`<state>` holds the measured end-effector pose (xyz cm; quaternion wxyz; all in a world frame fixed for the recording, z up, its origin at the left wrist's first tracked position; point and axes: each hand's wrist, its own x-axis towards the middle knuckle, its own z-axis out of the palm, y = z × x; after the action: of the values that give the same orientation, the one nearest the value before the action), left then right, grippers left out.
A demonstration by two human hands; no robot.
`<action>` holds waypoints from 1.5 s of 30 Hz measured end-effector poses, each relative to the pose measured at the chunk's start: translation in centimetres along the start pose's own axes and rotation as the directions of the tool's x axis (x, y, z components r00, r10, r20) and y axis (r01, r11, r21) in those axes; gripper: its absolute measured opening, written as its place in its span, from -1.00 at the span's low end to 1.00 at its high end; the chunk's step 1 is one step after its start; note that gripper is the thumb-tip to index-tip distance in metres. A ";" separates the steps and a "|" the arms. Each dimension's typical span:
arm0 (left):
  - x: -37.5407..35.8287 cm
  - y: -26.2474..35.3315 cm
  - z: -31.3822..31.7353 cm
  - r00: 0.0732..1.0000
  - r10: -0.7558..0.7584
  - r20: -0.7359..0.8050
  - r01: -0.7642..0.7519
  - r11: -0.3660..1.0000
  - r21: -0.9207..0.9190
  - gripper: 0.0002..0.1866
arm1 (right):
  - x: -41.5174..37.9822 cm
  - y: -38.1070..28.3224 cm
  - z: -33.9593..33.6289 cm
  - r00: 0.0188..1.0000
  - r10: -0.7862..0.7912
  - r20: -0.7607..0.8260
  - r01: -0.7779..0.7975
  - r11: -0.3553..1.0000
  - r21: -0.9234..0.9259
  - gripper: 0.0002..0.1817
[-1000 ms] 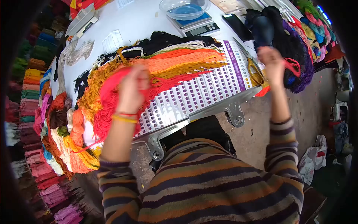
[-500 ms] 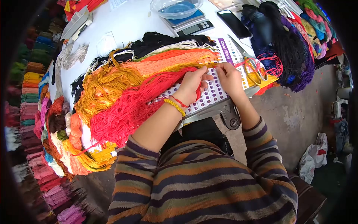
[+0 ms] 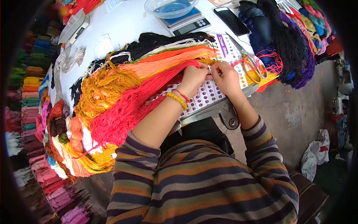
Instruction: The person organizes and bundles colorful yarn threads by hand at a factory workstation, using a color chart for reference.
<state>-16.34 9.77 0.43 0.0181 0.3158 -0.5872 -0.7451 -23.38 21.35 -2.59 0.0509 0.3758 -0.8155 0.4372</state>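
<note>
Just above centre, the left hand (image 3: 194, 79) pinches the red yarn (image 3: 128, 106), its length running lower left; the right hand's (image 3: 227, 79) fingers press together alongside, on what I can't tell.

White tabletop (image 3: 123, 24), bearing directly: 1 digital scale (image 3: 189, 28), far side; 1 dark-screened phone (image 3: 232, 21), right of scale; 1 perforated board (image 3: 204, 98) printed "Cross Stitch", near edge; 1 mass of black, blue and purple yarn (image 3: 289, 46), right; 1 pale grey skein (image 3: 73, 60), left
</note>
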 end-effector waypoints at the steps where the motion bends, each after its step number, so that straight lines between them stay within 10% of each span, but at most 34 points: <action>1: 0.1 0.0 0.1 1.000 0.012 -0.002 -0.013 1.000 -0.010 -0.84 | 0.0 0.1 0.1 1.000 -0.008 0.001 0.008 1.000 -0.030 -0.88; 17: 1.9 -2.3 -2.6 0.938 0.345 0.044 -0.306 0.759 0.574 -0.86 | -0.1 -0.7 -0.4 0.975 0.217 0.051 -0.221 0.970 0.104 -0.86; 20: -1.2 0.0 -3.6 0.987 0.161 0.029 -0.160 0.987 -0.032 -0.93 | -0.1 -1.1 -0.4 0.985 0.162 0.053 -0.164 0.985 0.049 -0.87; 25: -3.4 0.8 -3.4 0.955 0.026 0.296 0.179 0.747 -0.640 -0.88 | -0.2 -1.0 -0.2 1.000 -0.002 0.028 0.003 0.999 -0.052 -0.90; 32: -2.1 -0.5 -3.2 0.863 0.042 0.504 0.247 0.835 -0.492 -0.75 | -0.2 0.0 0.3 0.999 -0.023 -0.038 0.018 0.994 -0.111 -0.93; 36: -2.3 0.4 -1.5 0.936 -0.124 0.329 0.266 0.862 -0.431 -0.72 | -0.5 -0.2 -0.1 0.972 0.219 -0.085 -0.204 0.966 0.160 -0.95; 39: -1.2 -0.9 -1.8 0.925 -0.065 0.375 0.251 0.844 -0.474 -0.71 | -0.9 -0.7 -0.1 0.965 -0.254 -0.061 0.255 0.967 0.010 -0.92; 45: -2.4 -1.2 -4.8 0.991 -0.009 0.134 0.077 0.854 -0.514 -0.72 | -0.3 -1.6 -0.2 0.980 -0.159 0.119 0.177 0.972 -0.157 -0.72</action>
<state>-11.63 6.94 -0.09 0.0485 0.2646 -0.3576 -0.8943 -22.14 21.13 -1.56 0.0761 0.4605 -0.8160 0.3411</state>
